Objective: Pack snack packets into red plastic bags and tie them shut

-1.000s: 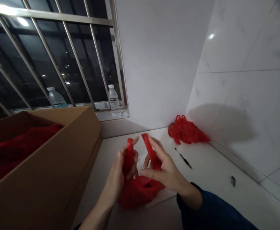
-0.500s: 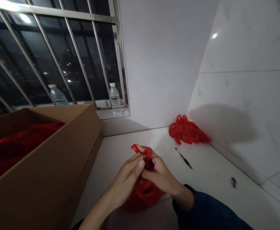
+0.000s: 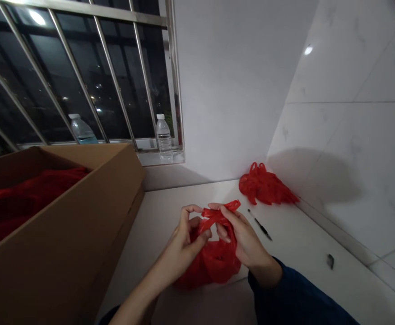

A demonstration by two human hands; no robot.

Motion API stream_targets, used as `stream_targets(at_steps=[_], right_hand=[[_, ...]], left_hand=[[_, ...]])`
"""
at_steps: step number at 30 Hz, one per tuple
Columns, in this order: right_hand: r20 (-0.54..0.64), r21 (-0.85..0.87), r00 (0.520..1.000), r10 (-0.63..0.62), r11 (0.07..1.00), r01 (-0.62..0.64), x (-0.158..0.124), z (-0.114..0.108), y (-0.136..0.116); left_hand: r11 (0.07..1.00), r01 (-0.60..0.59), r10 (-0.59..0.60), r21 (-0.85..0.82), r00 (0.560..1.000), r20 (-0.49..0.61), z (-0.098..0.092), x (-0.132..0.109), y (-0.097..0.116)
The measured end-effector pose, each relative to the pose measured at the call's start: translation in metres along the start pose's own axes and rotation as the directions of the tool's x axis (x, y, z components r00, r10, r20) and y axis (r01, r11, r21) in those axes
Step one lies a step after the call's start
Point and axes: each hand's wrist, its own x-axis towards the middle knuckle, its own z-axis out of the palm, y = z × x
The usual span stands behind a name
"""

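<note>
A red plastic bag (image 3: 214, 266) rests at the near edge of the white table, its two handles drawn up and crossed over each other. My left hand (image 3: 183, 239) curls around the handles from the left, thumb and fingers closed on the red strip. From the right, my right hand (image 3: 241, 234) pinches the crossed handles, and a loose red end sticks out above its fingers. Between the hands shows a gap framed by the handles. What the bag contains is hidden.
On the left stands a cardboard box (image 3: 92, 216) with red bags (image 3: 41, 185) inside. More red bags (image 3: 265, 185) lie in the far corner, near a black pen (image 3: 260, 224) and a small dark object (image 3: 330, 261). Water bottles (image 3: 164, 137) stand by the barred window.
My hands have moved apart from being pressed close together. The handles now show crossed between them, and the red end has shifted right with my right hand.
</note>
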Motion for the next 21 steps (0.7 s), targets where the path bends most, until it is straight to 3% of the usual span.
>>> stream_targets(at_steps=[2,5,7,10,13,17,21], right_hand=[[0.06,-0.006,0.998,-0.011,1.0,0.011,-0.001,-0.001,-0.005],[0.226,-0.274,0.971,-0.079,0.951,0.141,-0.005,-0.003,-0.013],[0.303,-0.508,0.935,-0.184,0.799,0.322,-0.006,-0.003,-0.015],[0.322,-0.72,0.852,-0.414,0.477,0.504,-0.008,-0.002,-0.011],[0.331,-0.794,0.785,-0.524,0.296,0.532,-0.01,0.001,-0.004],[0.377,-0.796,0.741,-0.556,0.214,0.566,-0.014,0.001,-0.007],[0.479,-0.785,0.744,-0.466,0.153,0.601,-0.018,-0.005,-0.022]], left_hand=[[0.984,0.094,-0.098,-0.149,0.995,-0.017,-0.004,0.003,0.0],[0.949,0.159,-0.178,-0.273,0.983,-0.048,-0.011,0.004,0.004],[0.95,0.156,-0.182,-0.27,0.98,-0.076,-0.013,0.004,0.007],[0.962,0.172,-0.187,-0.213,0.981,-0.052,-0.011,0.003,0.01],[0.97,0.17,-0.176,-0.175,0.984,-0.021,-0.008,0.004,0.009],[0.989,0.132,-0.135,-0.072,0.99,-0.034,-0.008,0.006,0.008],[0.991,0.118,-0.125,-0.068,0.985,-0.122,-0.01,0.004,0.01]])
